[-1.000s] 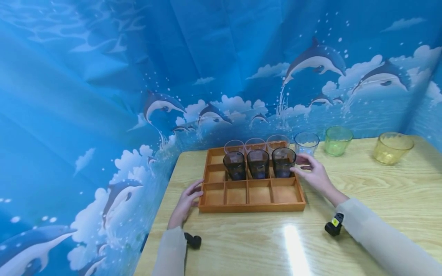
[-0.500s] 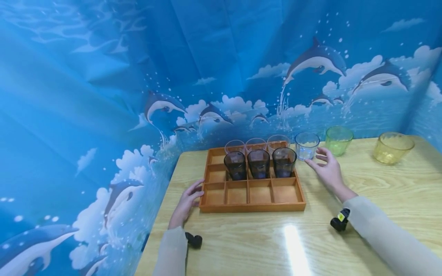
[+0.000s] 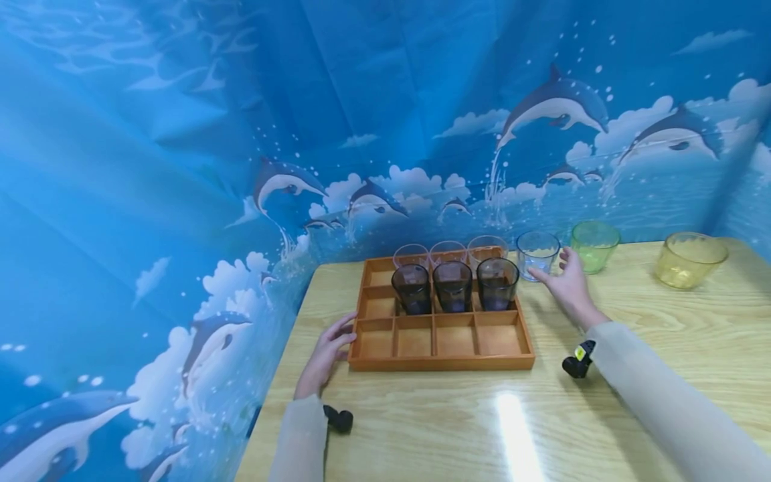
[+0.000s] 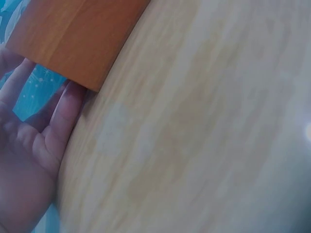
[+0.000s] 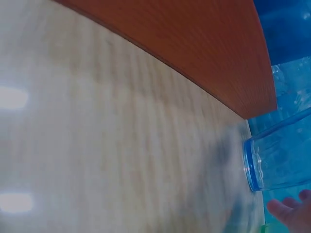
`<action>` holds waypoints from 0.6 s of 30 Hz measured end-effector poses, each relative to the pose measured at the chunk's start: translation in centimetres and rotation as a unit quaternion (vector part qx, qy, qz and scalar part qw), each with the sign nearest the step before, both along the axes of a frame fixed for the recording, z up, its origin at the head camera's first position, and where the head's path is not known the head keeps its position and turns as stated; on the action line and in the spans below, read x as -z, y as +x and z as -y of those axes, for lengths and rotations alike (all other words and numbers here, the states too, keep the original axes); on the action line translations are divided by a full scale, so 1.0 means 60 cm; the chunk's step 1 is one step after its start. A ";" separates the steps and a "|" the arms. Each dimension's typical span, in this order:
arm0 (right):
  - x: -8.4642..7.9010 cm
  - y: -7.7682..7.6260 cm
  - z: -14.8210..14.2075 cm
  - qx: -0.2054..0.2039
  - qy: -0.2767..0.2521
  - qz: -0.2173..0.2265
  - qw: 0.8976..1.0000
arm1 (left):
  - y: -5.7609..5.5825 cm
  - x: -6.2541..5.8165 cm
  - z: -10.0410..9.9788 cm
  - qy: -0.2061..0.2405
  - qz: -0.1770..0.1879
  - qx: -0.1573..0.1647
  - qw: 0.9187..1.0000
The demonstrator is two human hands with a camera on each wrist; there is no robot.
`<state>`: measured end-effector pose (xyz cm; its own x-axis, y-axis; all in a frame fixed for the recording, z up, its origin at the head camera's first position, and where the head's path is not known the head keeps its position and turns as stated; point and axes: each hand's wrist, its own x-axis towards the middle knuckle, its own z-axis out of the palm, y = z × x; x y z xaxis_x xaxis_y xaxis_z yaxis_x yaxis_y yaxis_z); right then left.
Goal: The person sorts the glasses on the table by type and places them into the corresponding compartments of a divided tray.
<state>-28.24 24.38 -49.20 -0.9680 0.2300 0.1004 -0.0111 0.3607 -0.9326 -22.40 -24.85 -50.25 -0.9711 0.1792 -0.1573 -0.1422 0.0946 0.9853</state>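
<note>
A wooden compartment tray (image 3: 440,363) lies on the table. Three dark smoky glasses (image 3: 453,288) stand in its middle row, with three clear glasses (image 3: 411,254) behind them. My left hand (image 3: 324,355) rests against the tray's left side, its fingers fairly straight; in the left wrist view the fingers (image 4: 65,109) touch the tray's end. Right of the tray stands a clear blue glass (image 3: 538,258). My right hand (image 3: 569,288) is beside it, thumb and fingers spread around its right side. In the right wrist view, the fingertips (image 5: 282,211) appear slightly apart from the blue glass (image 5: 279,158).
A green glass (image 3: 594,248) stands just right of the blue one. Farther right is a yellow glass (image 3: 689,261). A blue dolphin-print curtain (image 3: 421,134) hangs behind the wooden table (image 3: 446,422). The tray's front row (image 3: 454,335) shows bare compartments.
My right hand has left the rightmost dark glass and moved right to the blue glass, then slightly farther back along its side. The left hand has stayed at the tray.
</note>
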 end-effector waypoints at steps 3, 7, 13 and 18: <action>-0.003 -0.012 0.000 0.003 0.007 0.004 1.000 | -0.001 0.000 0.001 -0.003 0.000 0.001 1.000; -0.008 -0.021 0.001 0.005 0.004 0.016 1.000 | -0.004 0.008 0.003 -0.005 -0.005 0.000 1.000; -0.008 -0.031 0.002 0.006 0.010 0.021 1.000 | -0.016 0.035 0.010 -0.007 0.005 -0.019 1.000; -0.014 -0.043 0.005 0.002 0.008 0.014 1.000 | -0.020 0.039 0.009 -0.024 -0.002 -0.033 0.999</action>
